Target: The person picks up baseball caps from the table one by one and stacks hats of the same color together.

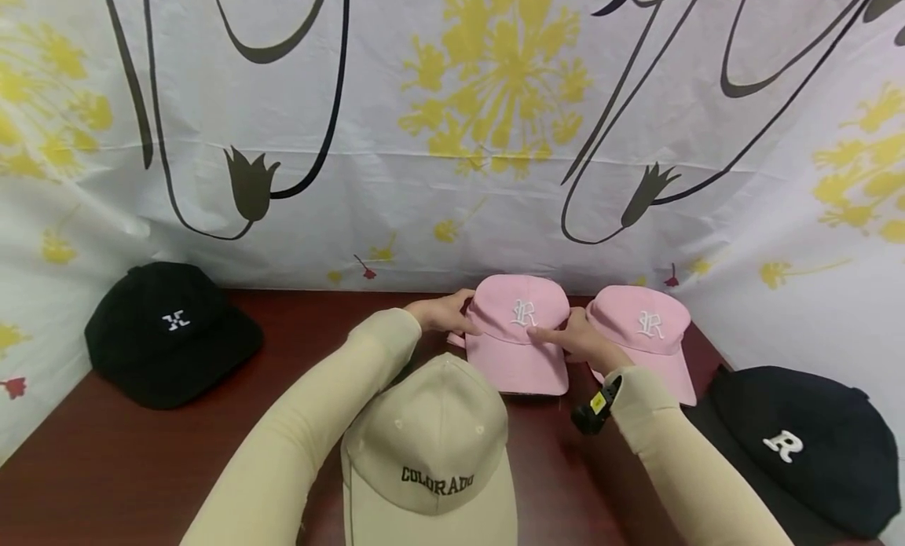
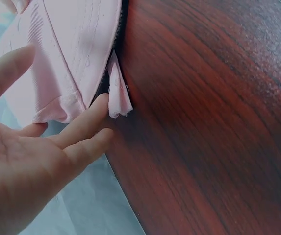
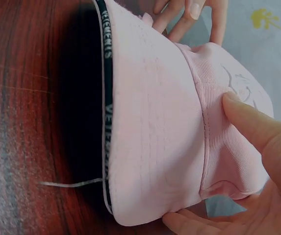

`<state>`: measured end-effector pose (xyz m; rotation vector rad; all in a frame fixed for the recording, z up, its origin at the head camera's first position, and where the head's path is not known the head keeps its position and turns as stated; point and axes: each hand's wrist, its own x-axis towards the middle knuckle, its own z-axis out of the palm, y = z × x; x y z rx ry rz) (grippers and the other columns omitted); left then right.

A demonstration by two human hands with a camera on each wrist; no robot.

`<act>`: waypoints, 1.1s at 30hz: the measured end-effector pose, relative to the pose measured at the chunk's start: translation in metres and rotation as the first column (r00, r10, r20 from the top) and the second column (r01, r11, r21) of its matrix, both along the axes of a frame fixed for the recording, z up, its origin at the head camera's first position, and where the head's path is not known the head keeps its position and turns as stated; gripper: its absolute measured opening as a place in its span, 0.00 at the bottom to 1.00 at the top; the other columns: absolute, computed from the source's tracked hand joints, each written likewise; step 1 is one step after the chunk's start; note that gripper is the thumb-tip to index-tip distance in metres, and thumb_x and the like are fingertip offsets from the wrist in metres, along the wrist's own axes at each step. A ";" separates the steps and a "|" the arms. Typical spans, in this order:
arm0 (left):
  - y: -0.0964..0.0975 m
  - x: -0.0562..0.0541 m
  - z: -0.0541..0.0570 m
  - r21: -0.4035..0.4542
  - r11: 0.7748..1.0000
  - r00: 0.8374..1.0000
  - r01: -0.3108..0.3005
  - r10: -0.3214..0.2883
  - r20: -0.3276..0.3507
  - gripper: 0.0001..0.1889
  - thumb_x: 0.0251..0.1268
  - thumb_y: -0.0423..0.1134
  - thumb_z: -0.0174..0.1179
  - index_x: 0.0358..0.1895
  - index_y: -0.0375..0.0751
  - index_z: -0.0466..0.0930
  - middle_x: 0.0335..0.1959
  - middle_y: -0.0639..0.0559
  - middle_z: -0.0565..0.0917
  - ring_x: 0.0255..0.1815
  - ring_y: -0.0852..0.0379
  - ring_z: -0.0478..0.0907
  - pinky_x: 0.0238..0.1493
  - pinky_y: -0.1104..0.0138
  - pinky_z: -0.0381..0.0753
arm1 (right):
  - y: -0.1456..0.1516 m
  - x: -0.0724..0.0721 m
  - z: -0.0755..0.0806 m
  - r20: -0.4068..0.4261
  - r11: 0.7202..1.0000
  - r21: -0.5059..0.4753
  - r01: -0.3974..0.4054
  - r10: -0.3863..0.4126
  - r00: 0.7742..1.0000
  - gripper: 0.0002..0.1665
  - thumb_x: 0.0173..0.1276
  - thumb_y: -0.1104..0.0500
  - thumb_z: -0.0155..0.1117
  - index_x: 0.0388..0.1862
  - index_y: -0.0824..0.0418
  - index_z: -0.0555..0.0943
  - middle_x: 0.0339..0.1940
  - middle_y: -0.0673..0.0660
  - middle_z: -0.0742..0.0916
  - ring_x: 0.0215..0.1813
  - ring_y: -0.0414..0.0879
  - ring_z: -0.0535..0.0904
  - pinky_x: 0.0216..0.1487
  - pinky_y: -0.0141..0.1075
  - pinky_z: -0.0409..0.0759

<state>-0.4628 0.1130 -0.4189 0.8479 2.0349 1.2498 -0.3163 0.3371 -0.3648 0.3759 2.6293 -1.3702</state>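
Observation:
A pink cap [image 1: 514, 365] with a white letter stands near the back edge of the table, brim towards me. My right hand [image 1: 576, 335] holds its right side, the thumb on the front panel and fingers at the brim's side. On the other side my left hand [image 1: 445, 312] touches the cap with fairly straight fingers. In the left wrist view those fingers [image 2: 84, 122] lie beside the cap's strap end [image 2: 118, 93], thumb spread apart. The right wrist view shows the brim [image 3: 150, 132] with a dark lettered edge strip. A second pink cap [image 1: 639, 326] sits behind my right hand.
Nearest me is a beige cap [image 1: 438, 444] lettered COLORADO, between my forearms. A black cap [image 1: 166, 338] stands at the far left, and another black cap [image 1: 813, 444] with a white R at the right. Behind the reddish-brown table [image 1: 92, 467] hangs a patterned white cloth [image 1: 396, 122].

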 end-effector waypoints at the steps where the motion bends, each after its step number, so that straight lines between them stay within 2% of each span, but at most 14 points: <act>1: 0.004 -0.009 -0.010 0.001 1.000 1.000 -0.015 0.015 0.009 0.49 0.45 0.39 0.72 0.69 0.44 0.49 0.64 0.45 0.57 0.45 0.54 0.74 0.41 0.63 0.77 | -0.001 0.000 0.000 0.002 1.000 -0.009 0.009 -0.009 1.000 0.51 0.55 0.44 0.68 0.59 0.75 0.51 0.57 0.69 0.60 0.58 0.58 0.64 0.49 0.53 0.73; 2: 0.006 -0.017 -0.019 0.015 1.000 1.000 -0.017 0.017 0.003 0.49 0.45 0.40 0.72 0.69 0.43 0.48 0.62 0.43 0.58 0.43 0.53 0.76 0.40 0.63 0.78 | -0.002 0.000 -0.001 0.006 1.000 -0.019 0.015 -0.015 1.000 0.53 0.55 0.44 0.68 0.60 0.75 0.49 0.58 0.70 0.59 0.60 0.59 0.63 0.50 0.54 0.72; 5: 0.004 -0.009 -0.010 0.046 0.999 1.000 -0.011 0.011 0.004 0.48 0.45 0.39 0.72 0.68 0.45 0.49 0.59 0.42 0.61 0.40 0.51 0.77 0.37 0.62 0.79 | -0.001 0.001 -0.002 -0.001 0.999 -0.027 0.026 -0.026 1.000 0.52 0.55 0.44 0.68 0.60 0.74 0.50 0.56 0.68 0.61 0.59 0.59 0.63 0.49 0.54 0.72; 6: 0.004 -0.010 -0.011 0.057 0.998 1.000 -0.007 0.006 0.008 0.48 0.45 0.39 0.72 0.68 0.45 0.49 0.57 0.42 0.63 0.39 0.51 0.78 0.36 0.62 0.79 | 0.000 0.001 -0.002 -0.008 1.000 -0.015 0.025 -0.025 1.000 0.51 0.55 0.43 0.68 0.59 0.74 0.51 0.54 0.67 0.62 0.58 0.58 0.64 0.49 0.54 0.73; 7: 0.001 0.003 0.004 0.051 0.999 1.000 -0.010 0.010 0.018 0.46 0.47 0.37 0.70 0.68 0.45 0.49 0.55 0.41 0.65 0.39 0.50 0.78 0.37 0.61 0.79 | 0.000 0.002 -0.002 -0.023 1.000 0.000 0.022 -0.022 1.000 0.50 0.54 0.43 0.68 0.57 0.74 0.54 0.51 0.68 0.64 0.55 0.58 0.66 0.48 0.51 0.74; 9: -0.008 0.035 0.042 0.027 1.000 1.000 -0.016 0.016 0.025 0.42 0.52 0.32 0.65 0.68 0.42 0.48 0.52 0.38 0.69 0.42 0.48 0.77 0.41 0.59 0.78 | 0.002 0.003 -0.001 -0.047 1.000 0.014 0.015 -0.014 0.999 0.49 0.54 0.43 0.68 0.57 0.75 0.55 0.50 0.67 0.64 0.54 0.56 0.65 0.51 0.49 0.71; 10: -0.008 0.036 0.045 0.026 1.000 0.999 -0.015 0.014 0.039 0.42 0.53 0.31 0.64 0.68 0.42 0.47 0.49 0.37 0.71 0.42 0.47 0.77 0.41 0.58 0.78 | 0.003 0.003 -0.001 -0.062 1.000 0.021 0.012 -0.010 0.998 0.48 0.54 0.43 0.68 0.56 0.74 0.56 0.50 0.66 0.65 0.53 0.55 0.65 0.52 0.47 0.70; 12: -0.010 0.050 0.061 -0.007 1.000 0.999 -0.025 0.025 0.025 0.41 0.56 0.27 0.60 0.69 0.37 0.44 0.48 0.34 0.72 0.44 0.45 0.76 0.44 0.55 0.76 | 0.004 0.005 -0.001 -0.071 1.000 0.014 0.013 -0.012 0.997 0.51 0.54 0.42 0.68 0.58 0.75 0.54 0.52 0.67 0.63 0.54 0.55 0.62 0.56 0.46 0.64; 13: -0.010 0.053 0.065 -0.009 1.000 0.999 -0.020 0.020 0.026 0.41 0.56 0.26 0.59 0.70 0.37 0.43 0.47 0.33 0.72 0.44 0.45 0.76 0.45 0.54 0.76 | 0.005 0.006 -0.001 -0.075 1.000 -0.004 0.015 -0.015 0.997 0.51 0.54 0.43 0.68 0.59 0.75 0.54 0.54 0.67 0.63 0.55 0.55 0.62 0.56 0.47 0.64; 14: -0.011 0.054 0.067 -0.007 1.000 1.000 -0.013 0.013 0.017 0.41 0.57 0.26 0.58 0.70 0.36 0.42 0.46 0.32 0.72 0.44 0.45 0.76 0.45 0.54 0.76 | 0.005 0.007 -0.001 -0.064 0.999 -0.030 0.021 -0.023 0.998 0.54 0.55 0.43 0.68 0.62 0.74 0.50 0.58 0.67 0.60 0.58 0.55 0.59 0.59 0.49 0.61; 20: -0.010 0.055 0.070 0.037 0.999 0.997 0.002 -0.005 0.079 0.42 0.58 0.24 0.57 0.71 0.39 0.41 0.51 0.30 0.70 0.45 0.44 0.75 0.48 0.51 0.74 | 0.003 0.013 -0.001 -0.022 0.989 -0.126 0.079 -0.082 0.996 0.62 0.56 0.43 0.67 0.68 0.72 0.37 0.66 0.71 0.52 0.64 0.61 0.58 0.53 0.55 0.69; 27: -0.008 0.056 0.078 0.063 0.998 0.993 0.013 -0.020 0.118 0.44 0.57 0.24 0.57 0.72 0.43 0.40 0.50 0.30 0.69 0.44 0.46 0.75 0.52 0.47 0.69 | 0.001 0.019 0.006 -0.046 0.981 -0.157 0.109 -0.118 0.992 0.62 0.58 0.43 0.65 0.68 0.67 0.32 0.70 0.70 0.50 0.66 0.61 0.56 0.53 0.58 0.68; 30: -0.008 0.056 0.083 0.085 0.996 0.995 0.026 -0.034 0.091 0.42 0.57 0.24 0.57 0.71 0.40 0.41 0.50 0.30 0.70 0.45 0.45 0.75 0.51 0.51 0.71 | -0.001 0.022 0.012 -0.085 0.978 -0.176 0.109 -0.125 0.989 0.60 0.59 0.45 0.65 0.67 0.66 0.32 0.71 0.69 0.51 0.66 0.59 0.55 0.52 0.56 0.69; 33: -0.008 0.055 0.088 0.089 0.995 0.999 0.039 -0.041 0.016 0.41 0.56 0.24 0.59 0.70 0.38 0.44 0.52 0.31 0.71 0.48 0.45 0.74 0.48 0.59 0.74 | -0.002 0.024 0.018 -0.120 0.979 -0.171 0.112 -0.133 0.984 0.57 0.59 0.46 0.64 0.65 0.67 0.35 0.69 0.70 0.54 0.63 0.56 0.59 0.47 0.49 0.73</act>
